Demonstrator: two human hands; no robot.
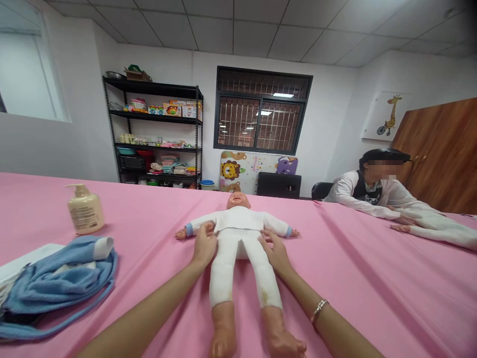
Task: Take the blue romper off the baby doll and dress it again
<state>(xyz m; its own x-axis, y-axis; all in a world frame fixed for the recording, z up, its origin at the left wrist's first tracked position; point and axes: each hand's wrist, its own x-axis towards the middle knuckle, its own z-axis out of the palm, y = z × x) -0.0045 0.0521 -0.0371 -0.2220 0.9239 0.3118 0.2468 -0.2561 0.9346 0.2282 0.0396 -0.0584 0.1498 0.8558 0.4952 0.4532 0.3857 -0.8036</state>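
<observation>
A baby doll (238,200) lies on its back, arms spread, its bare feet towards me. It wears a white long-sleeved top (240,218) with blue cuffs and white trousers (223,268) with a brownish mark near one ankle. At the hip on the left, my left hand (204,244) has its fingers curled in at the edge of the clothing. My right hand (276,252) does the same at the opposite hip, thumb and forefinger close together by the top's hem. What exactly lies between the fingertips is partly hidden.
Pink cloth (149,278) covers the table. On the left stand a beige pump bottle (85,211) and a blue bundled garment (67,278). At right, a person (357,191) leans over another white-clothed doll (443,228). Behind are a loaded black shelf (156,119) and a window (261,112).
</observation>
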